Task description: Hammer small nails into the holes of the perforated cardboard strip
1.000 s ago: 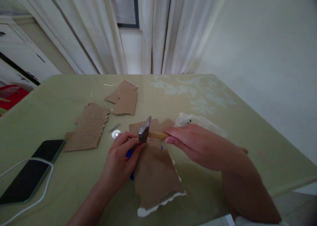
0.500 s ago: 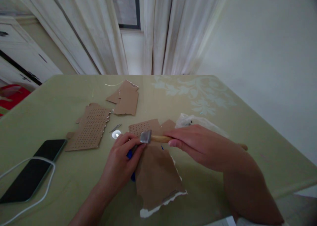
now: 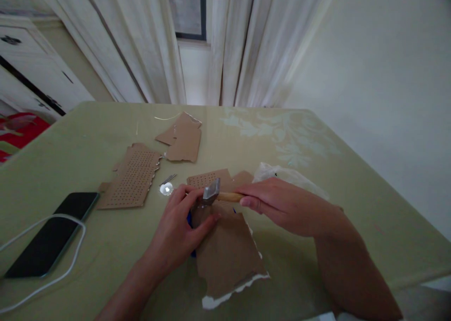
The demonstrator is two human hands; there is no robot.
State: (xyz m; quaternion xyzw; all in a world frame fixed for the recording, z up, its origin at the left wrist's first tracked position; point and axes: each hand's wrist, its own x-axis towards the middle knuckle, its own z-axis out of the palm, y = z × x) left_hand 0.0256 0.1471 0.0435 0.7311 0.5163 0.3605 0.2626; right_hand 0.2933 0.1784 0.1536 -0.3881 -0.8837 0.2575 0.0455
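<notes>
My right hand (image 3: 282, 203) grips the wooden handle of a hammer (image 3: 229, 197). Its metal head tilts just above the far end of a torn piece of brown cardboard (image 3: 232, 255) with a ragged white edge. On that cardboard lies the thumb of my left hand (image 3: 186, 222), with the fingers curled round its far left end beside the hammer head. A few tiny pale spots show just under the head, too small to make out. Something blue (image 3: 193, 254) peeks out from beneath the cardboard's left side, mostly hidden.
Left of my hands lie a perforated cardboard sheet (image 3: 132, 180), thin metal pins (image 3: 168, 179) and a small clear round thing (image 3: 166, 188). A phone (image 3: 52, 236) with a white cable (image 3: 82, 239) is farther left. Cardboard scraps (image 3: 186, 140), a punched piece (image 3: 211, 176) and a plastic bag (image 3: 285, 175) lie beyond.
The hammer head has lifted slightly and tilted. My left thumb has moved right onto the cardboard, away from beneath the head. The whole view has shifted a little.
</notes>
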